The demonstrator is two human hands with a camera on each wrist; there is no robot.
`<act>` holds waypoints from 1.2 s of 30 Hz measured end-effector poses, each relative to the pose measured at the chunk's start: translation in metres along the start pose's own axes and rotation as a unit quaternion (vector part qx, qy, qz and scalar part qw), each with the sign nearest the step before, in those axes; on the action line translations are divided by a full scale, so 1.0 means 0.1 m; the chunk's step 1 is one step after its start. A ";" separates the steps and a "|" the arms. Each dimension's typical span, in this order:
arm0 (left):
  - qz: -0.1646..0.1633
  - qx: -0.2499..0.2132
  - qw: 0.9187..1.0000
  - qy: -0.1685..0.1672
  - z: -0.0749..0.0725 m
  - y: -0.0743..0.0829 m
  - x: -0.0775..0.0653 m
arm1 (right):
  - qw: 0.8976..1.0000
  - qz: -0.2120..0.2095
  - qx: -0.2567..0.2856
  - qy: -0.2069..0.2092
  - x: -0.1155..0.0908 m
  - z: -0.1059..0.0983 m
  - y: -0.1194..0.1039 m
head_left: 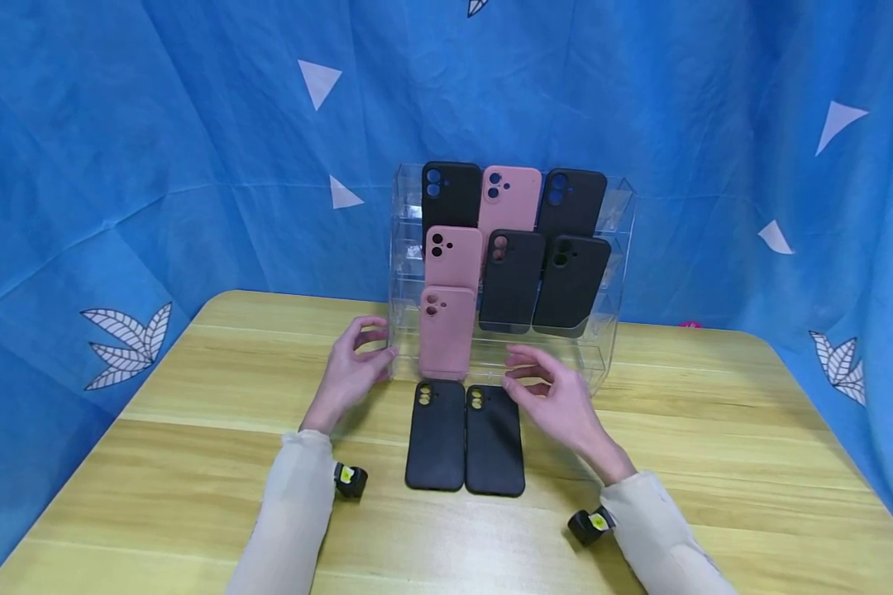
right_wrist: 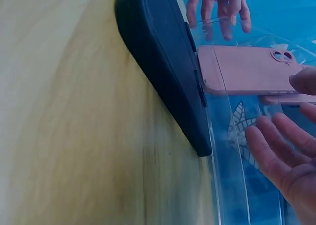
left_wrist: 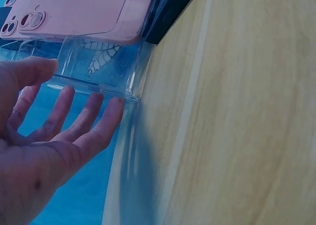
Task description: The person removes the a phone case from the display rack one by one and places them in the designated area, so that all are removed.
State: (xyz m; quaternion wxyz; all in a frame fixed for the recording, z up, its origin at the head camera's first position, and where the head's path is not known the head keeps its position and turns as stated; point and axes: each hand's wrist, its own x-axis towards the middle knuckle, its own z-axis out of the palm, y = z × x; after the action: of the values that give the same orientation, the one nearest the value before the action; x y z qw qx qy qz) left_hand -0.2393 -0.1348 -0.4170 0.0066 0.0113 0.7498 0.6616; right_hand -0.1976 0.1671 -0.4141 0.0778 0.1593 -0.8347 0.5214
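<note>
Seemingly arranging phone cases (head_left: 512, 281) at the clear rack (head_left: 405, 273), with left hand (head_left: 351, 364) beside it and right hand (head_left: 556, 397) near its front, with each grip loosely wide and empty, probably needing next to pinch a black case (head_left: 436, 438) lying flat on the table (head_left: 714, 430).

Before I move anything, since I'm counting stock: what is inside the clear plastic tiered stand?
Seven show: three rectangular pink phone cases and four rectangular black phone cases. Cases in front cover the lower parts of those behind; whether more are hidden there, I can't tell.
</note>
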 end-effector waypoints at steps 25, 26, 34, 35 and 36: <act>-0.006 -0.002 1.000 0.002 0.00 0.01 -0.02 | 0.997 -0.014 0.060 0.044 0.24 0.23 0.04; -0.007 -0.002 1.000 0.002 0.00 0.01 -0.02 | 0.997 -0.012 0.060 0.046 0.25 0.24 0.04; -0.010 0.001 1.000 0.002 0.00 0.01 -0.01 | 0.997 -0.001 0.059 0.046 0.33 0.30 0.05; -0.010 0.002 1.000 0.002 0.00 0.01 -0.01 | 0.997 -0.002 0.059 0.045 0.33 0.31 0.05; -0.010 0.003 1.000 0.001 0.00 0.01 -0.01 | 0.997 -0.003 0.060 0.045 0.33 0.31 0.05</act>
State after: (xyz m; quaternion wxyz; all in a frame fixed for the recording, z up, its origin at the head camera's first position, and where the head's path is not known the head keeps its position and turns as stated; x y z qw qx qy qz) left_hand -0.2386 -0.1350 -0.4163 0.0124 0.0031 0.7518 0.6593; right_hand -0.2294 0.1350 -0.4219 0.1069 0.1423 -0.7973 0.5768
